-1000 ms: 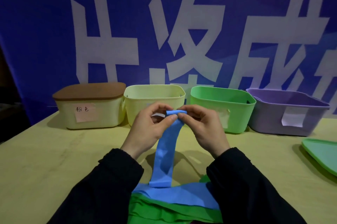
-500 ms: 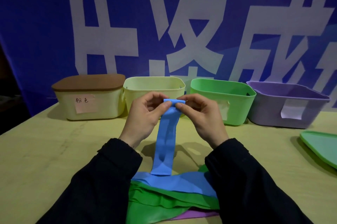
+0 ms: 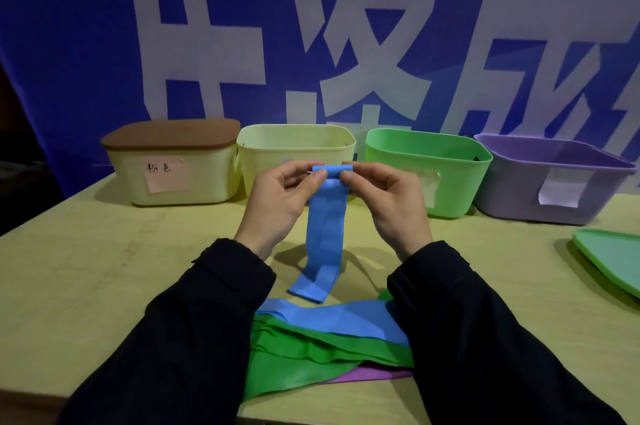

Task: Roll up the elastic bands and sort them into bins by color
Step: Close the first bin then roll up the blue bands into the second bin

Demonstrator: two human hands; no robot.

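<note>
A blue elastic band [image 3: 325, 227] hangs from my two hands, its top end rolled into a small coil. My left hand [image 3: 280, 203] pinches the coil's left side and my right hand [image 3: 388, 203] pinches its right side, both raised above the table. The band's lower end curls just above a pile of flat bands: another blue band [image 3: 332, 319], green bands [image 3: 304, 359] and a purple band [image 3: 374, 374] under them. Behind stand a lidded cream bin [image 3: 173, 165], a pale yellow bin [image 3: 294, 147], a green bin [image 3: 429, 161] and a purple bin [image 3: 554, 182].
A green lid [image 3: 613, 258] lies on the table [image 3: 86, 268] at the right edge. A blue banner with large white characters [image 3: 346, 26] hangs behind the bins. The cream bin carries a pink handwritten label [image 3: 166, 173]. My dark sleeves cover both sides of the pile.
The coil at the top of the blue band has grown slightly as my fingers turned it. The hanging length is shorter and its lower end has lifted off the pile.
</note>
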